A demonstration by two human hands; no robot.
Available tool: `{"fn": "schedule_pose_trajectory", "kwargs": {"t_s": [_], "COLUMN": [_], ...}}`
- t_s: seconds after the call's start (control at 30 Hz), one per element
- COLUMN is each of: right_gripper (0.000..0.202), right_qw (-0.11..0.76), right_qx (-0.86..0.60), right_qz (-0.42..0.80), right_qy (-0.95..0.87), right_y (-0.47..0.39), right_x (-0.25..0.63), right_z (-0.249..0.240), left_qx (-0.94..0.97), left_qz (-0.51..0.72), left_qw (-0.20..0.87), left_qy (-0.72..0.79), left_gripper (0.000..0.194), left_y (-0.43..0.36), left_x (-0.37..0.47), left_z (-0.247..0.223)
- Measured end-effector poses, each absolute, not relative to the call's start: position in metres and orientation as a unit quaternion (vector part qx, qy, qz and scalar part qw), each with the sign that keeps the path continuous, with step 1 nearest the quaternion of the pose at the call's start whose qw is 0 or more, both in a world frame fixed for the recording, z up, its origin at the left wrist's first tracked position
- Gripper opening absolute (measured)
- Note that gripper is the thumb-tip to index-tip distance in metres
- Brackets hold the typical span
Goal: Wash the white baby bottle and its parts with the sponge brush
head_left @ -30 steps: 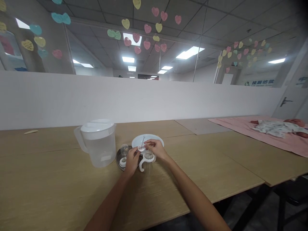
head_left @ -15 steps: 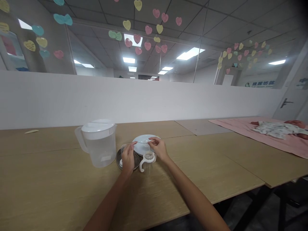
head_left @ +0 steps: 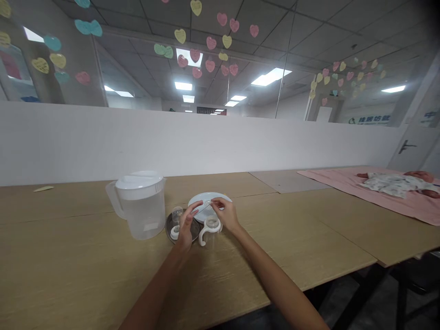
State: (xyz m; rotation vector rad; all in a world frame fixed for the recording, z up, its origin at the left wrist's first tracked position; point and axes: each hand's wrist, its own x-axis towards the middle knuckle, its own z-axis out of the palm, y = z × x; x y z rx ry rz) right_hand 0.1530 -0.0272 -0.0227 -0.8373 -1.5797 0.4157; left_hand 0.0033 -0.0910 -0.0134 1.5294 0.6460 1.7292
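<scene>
Both hands worked close together above the tabletop [head_left: 309,238], clock centred on the handled bottle, twelve away from the wearer. Left hand [head_left: 186,225], at nine o'clock, was open, thumb and fingers spread apart, palm turned toward three. Right hand [head_left: 226,214], near one o'clock, had its fingertips closed on the upper end of a thin stick [head_left: 202,209]. Key relation: the stick lay between the two hands, long axis running roughly from eight to two o'clock; the right hand was at its two o'clock end, the left fingers just beside the other. Contact on the left could not be told. A small clear piece [head_left: 207,203] showed by the right fingertips, too blurred to identify.

Bottle [head_left: 212,224] stood upright and uncapped, one white handle curving toward seven. Dark round tray [head_left: 195,228] sat just beside it at nine, bearing a white collar [head_left: 174,233] and a clear cap [head_left: 177,213]. White plate [head_left: 208,196] lay beyond, at twelve.

Lidded pitcher [head_left: 146,211] stood between nine and ten. Well apart, toward three, a doll [head_left: 388,184] lay on a pink cloth [head_left: 347,183]. White wall [head_left: 220,142] closed the far side.
</scene>
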Motion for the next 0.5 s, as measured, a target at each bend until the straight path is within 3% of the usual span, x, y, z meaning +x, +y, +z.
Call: {"fn": "schedule_pose_trajectory", "kwargs": {"t_s": [0.5], "right_gripper": [0.024], "right_qw": [0.622], "right_qx": [-0.342], "right_qz": [0.284], "right_qy": [-0.645], "right_y": [-0.016], "right_x": [0.153], "right_z": [-0.029], "left_qx": [0.553], "left_qz": [0.609], "left_qw": [0.523], "left_qy": [0.221], "left_gripper": [0.086], "left_y": [-0.082], "left_x": [0.005], "left_z": [-0.028]}}
